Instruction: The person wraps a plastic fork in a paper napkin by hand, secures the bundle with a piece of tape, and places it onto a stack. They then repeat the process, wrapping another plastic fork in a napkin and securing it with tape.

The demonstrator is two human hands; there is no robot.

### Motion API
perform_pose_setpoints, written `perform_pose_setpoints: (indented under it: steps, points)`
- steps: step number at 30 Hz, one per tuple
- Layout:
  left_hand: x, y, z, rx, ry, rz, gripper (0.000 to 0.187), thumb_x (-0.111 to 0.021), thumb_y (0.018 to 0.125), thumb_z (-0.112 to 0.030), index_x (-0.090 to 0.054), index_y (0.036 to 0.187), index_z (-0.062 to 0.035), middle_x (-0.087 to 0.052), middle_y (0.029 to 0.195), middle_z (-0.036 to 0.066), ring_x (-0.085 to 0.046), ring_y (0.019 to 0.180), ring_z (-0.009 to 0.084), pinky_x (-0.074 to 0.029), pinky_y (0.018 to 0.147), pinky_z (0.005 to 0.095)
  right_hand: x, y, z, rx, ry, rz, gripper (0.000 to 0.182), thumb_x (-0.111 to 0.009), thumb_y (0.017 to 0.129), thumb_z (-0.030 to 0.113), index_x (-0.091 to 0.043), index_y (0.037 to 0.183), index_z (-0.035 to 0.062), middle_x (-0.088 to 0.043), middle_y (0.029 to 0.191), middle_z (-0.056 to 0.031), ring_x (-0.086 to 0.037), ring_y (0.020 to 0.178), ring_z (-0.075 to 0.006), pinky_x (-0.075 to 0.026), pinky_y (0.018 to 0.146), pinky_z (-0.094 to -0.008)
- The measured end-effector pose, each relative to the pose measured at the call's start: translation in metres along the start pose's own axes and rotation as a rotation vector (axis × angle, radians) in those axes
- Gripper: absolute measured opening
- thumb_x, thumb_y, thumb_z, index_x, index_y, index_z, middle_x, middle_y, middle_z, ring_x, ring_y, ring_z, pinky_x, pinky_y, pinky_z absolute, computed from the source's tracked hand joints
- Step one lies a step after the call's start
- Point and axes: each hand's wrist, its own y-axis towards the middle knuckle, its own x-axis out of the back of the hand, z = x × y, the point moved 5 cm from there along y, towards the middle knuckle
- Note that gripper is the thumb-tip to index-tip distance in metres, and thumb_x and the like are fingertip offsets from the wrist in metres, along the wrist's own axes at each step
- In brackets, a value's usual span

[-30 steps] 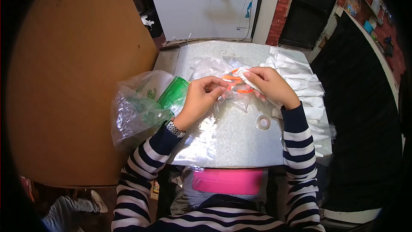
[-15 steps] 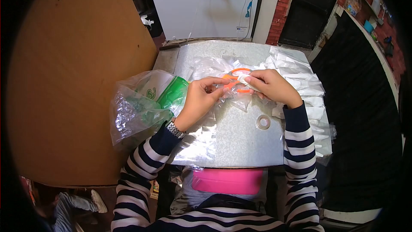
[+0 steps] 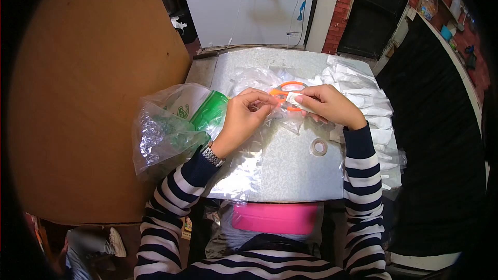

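Above the middle of the table, my right hand (image 3: 328, 105) pinches a small white folded piece (image 3: 293, 99), of paper or plastic. Just left of it is my left hand (image 3: 245, 114), thumb and fingertips drawn together. Whatever those fingertips hold is too small to make out. Orange-handled scissors (image 3: 293, 84) lie behind and beneath the fingers, their blades hidden. Crumpled clear plastic (image 3: 254, 79) surrounds the scissors. A clear bag with green printing (image 3: 207, 111) lies beside my left wrist. Nearer to me, below my right hand, a roll of tape (image 3: 319, 147) lies flat.
Several white folded sheets or bags (image 3: 371, 101) overlap along the right side of the patterned table (image 3: 295, 176). A brown board (image 3: 98, 98) stands at left, a white appliance (image 3: 244, 10) behind. Something pink (image 3: 277, 219) is at my lap. Another person's leg (image 3: 85, 249) shows at lower left.
My left fingertips have shifted slightly, and the white piece in my right hand has tilted and moved a little left. The scissors, tape and bag stay where they were.
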Motion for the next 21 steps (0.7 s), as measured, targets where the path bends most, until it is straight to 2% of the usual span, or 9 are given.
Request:
perform_pose_setpoints:
  steps: [5,14,21]
  points:
    - [0.000,0.001,0.004,0.009,-0.014,0.001,0.016,-0.069,0.082,0.000,-0.070,0.098,-0.0003,-0.063,0.102,0.006,-0.060,0.076,0.0065,-0.051,0.065,0.0190,0.000,0.000,-0.003,-0.020,-0.004,0.020,0.032,-0.055,0.095,0.028,-0.066,0.090,-0.0010,-0.059,0.062,-0.0023,-0.054,0.049,-0.0069,-0.042,0.044,-0.0231]
    - [0.000,0.000,-0.006,-0.029,0.023,-0.008,0.018,-0.070,0.080,-0.001,-0.071,0.098,-0.0025,-0.065,0.099,0.004,-0.050,0.065,0.0028,-0.045,0.058,0.0171,0.001,0.001,-0.007,-0.024,-0.033,0.025,0.032,-0.055,0.095,0.030,-0.066,0.087,0.0004,-0.059,0.062,-0.0011,-0.054,0.049,-0.0060,-0.041,0.043,-0.0215]
    - [0.000,0.000,-0.007,-0.012,0.012,-0.009,0.017,-0.071,0.080,-0.001,-0.071,0.098,-0.0027,-0.064,0.100,0.004,-0.054,0.068,0.0036,-0.046,0.060,0.0171,0.006,-0.002,-0.005,-0.053,-0.021,0.037,0.032,-0.055,0.094,0.029,-0.065,0.084,0.0009,-0.059,0.062,-0.0006,-0.052,0.048,-0.0060,-0.041,0.043,-0.0213]
